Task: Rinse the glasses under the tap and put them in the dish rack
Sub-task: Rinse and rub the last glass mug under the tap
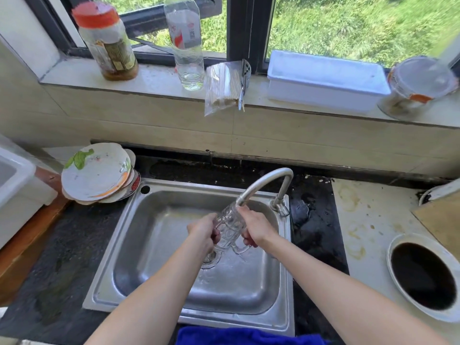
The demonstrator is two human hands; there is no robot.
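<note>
gripping glass mug [230,226], left hand [202,232], right hand [256,229]

Jar label [117,56] blurred, bottle label [185,33] illegible, no readable text

One head camera looks down, close over the sink [154,245] (window [348,26] beyond)

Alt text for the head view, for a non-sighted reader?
The left hand and right hand hold a clear glass mug under the tap over a steel sink. Stacked plates sit at the sink's far left corner.
</note>
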